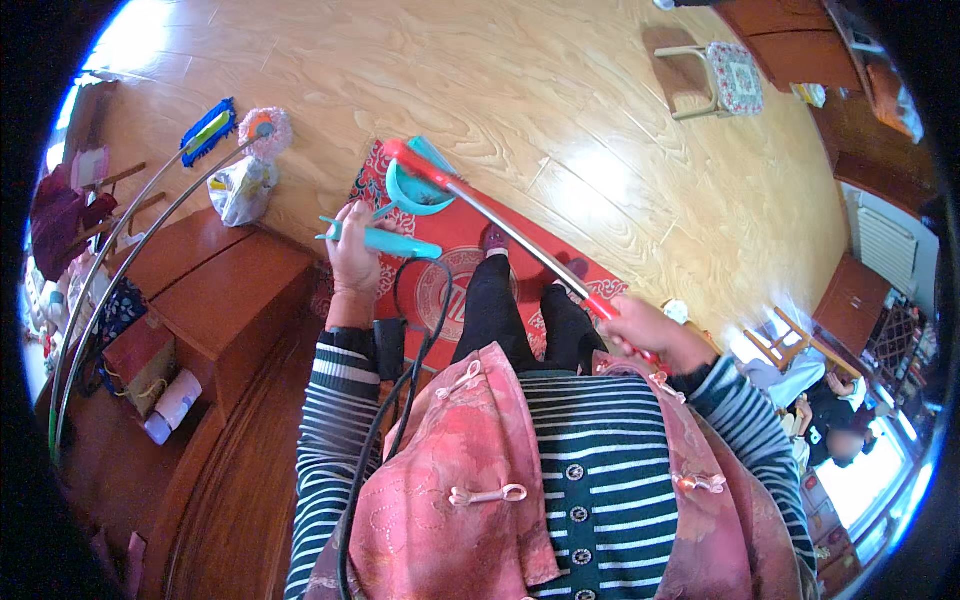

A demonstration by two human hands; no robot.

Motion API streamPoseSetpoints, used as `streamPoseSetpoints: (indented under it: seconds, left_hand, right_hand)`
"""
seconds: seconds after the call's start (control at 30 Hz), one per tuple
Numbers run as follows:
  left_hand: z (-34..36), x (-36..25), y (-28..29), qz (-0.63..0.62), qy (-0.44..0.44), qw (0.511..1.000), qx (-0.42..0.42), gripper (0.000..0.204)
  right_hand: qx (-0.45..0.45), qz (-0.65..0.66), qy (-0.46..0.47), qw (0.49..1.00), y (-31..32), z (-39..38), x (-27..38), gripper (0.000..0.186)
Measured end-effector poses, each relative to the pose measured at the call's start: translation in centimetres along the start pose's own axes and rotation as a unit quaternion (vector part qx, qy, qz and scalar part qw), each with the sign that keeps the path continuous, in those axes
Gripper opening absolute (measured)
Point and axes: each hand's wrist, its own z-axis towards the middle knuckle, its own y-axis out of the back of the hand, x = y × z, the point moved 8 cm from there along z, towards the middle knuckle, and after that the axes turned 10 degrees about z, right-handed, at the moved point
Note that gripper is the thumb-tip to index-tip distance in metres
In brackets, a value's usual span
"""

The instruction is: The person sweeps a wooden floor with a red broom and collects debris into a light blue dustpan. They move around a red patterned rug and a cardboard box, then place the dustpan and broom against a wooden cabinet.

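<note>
My left hand (355, 250) is closed around a teal plastic piece (405, 244). A short teal stem runs from near my fingers to a teal scoop like a dustpan (421, 200), which has dark bits inside. In my right hand (650, 330) is the red grip of a silver pole (515, 235). It slants up and left, and its red far end (405, 155) crosses over the scoop. I cannot make out what kind of tool the pole is. A black cable (415, 375) hangs down beside my left forearm.
Under my feet lies a red patterned mat (595, 275) on the wood-look floor. To the left are a brown wooden cabinet (235, 280), a white plastic bag (243, 190) and a blue mop head (209, 132). A cushioned stool (735, 78) stands far right. Another person (835, 425) is at the right edge.
</note>
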Motion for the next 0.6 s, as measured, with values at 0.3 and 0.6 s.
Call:
streamPoseSetpoints:
  seconds: [0.3, 0.6]
  left_hand:
    - [-1.0, 0.8, 4.5, -0.023, 0.029, 0.999, -0.019, 0.019]
    - [-1.5, 1.0, 5.2, 0.000, 0.009, 1.000, -0.019, 0.019]
  right_hand:
    - [-0.145, -0.118, 0.071, 0.980, 2.4, -4.1, 1.4, 0.030]
    - [-0.217, -0.071, 0.029, 0.973, 6.2, 1.2, 6.9, 0.019]
